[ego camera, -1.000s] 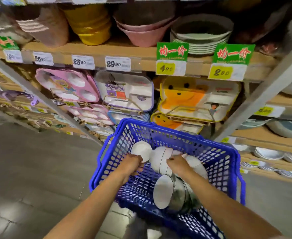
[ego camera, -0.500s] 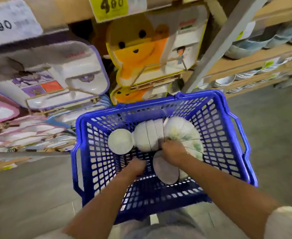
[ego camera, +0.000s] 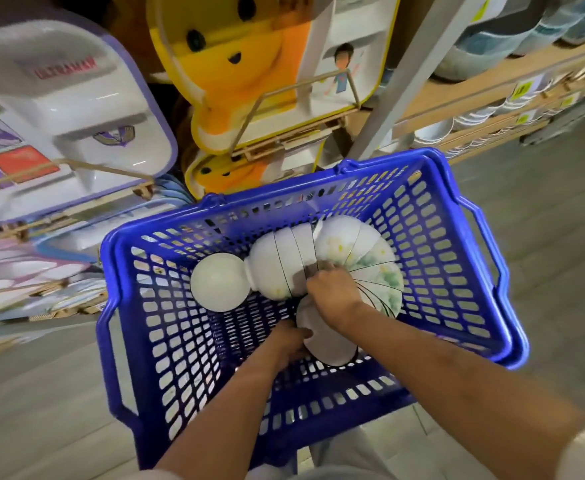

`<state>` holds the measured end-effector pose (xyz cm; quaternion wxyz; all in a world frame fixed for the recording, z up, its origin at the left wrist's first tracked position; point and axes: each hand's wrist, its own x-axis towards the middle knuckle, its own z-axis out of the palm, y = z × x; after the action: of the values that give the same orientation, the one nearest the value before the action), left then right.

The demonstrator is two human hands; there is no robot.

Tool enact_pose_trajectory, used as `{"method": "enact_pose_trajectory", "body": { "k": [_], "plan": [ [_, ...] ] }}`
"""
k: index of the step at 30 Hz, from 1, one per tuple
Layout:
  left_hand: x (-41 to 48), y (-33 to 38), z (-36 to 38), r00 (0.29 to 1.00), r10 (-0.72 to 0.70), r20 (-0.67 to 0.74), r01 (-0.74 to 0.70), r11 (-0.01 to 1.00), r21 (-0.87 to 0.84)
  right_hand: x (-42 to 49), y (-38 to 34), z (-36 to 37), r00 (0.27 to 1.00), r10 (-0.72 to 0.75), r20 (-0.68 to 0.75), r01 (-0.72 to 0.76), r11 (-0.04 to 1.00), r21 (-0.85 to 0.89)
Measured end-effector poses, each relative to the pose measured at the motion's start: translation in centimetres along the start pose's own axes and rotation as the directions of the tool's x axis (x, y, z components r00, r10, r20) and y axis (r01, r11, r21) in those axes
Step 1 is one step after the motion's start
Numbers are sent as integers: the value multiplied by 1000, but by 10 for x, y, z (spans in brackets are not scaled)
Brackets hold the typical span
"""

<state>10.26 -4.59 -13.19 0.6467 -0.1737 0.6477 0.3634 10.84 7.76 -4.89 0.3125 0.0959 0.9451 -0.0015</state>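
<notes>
A blue plastic basket point(ego camera: 457, 271) stands in front of me on the floor. Inside it, white bowls lie on their sides in a nested row point(ego camera: 280, 265), and those at the right end carry a green flower print point(ego camera: 374, 261). One plain white bowl point(ego camera: 220, 282) lies at the row's left end. Another white bowl point(ego camera: 329, 344) sits nearer me, below the row. My left hand point(ego camera: 289, 344) grips this near bowl's left edge. My right hand point(ego camera: 334, 294) reaches over it, its fingertips curled on the rims in the middle of the row.
Wooden shop shelves rise just behind the basket. They hold a yellow bear-shaped tray point(ego camera: 249, 74) in a wire stand, a white and purple divided tray point(ego camera: 76, 109), and stacked bowls point(ego camera: 492, 46) at the upper right. A grey metal post point(ego camera: 408, 74) slants down to the basket's far rim.
My view has dropped closer over the basket. My left hand has moved right onto the near bowl's edge. My right hand stays at the row of bowls.
</notes>
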Motion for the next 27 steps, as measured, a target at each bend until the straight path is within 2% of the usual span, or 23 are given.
{"method": "enact_pose_trajectory", "body": {
  "k": [10,27],
  "plan": [
    [-23,10,-21,997,83,7,-83,983,165,-10,0,-14,1000,31,-4,-31,995,93],
    [-130,42,-66,952,289,-100,-285,957,58,-39,16,-115,997,77,-23,-62,917,395]
  ]
}}
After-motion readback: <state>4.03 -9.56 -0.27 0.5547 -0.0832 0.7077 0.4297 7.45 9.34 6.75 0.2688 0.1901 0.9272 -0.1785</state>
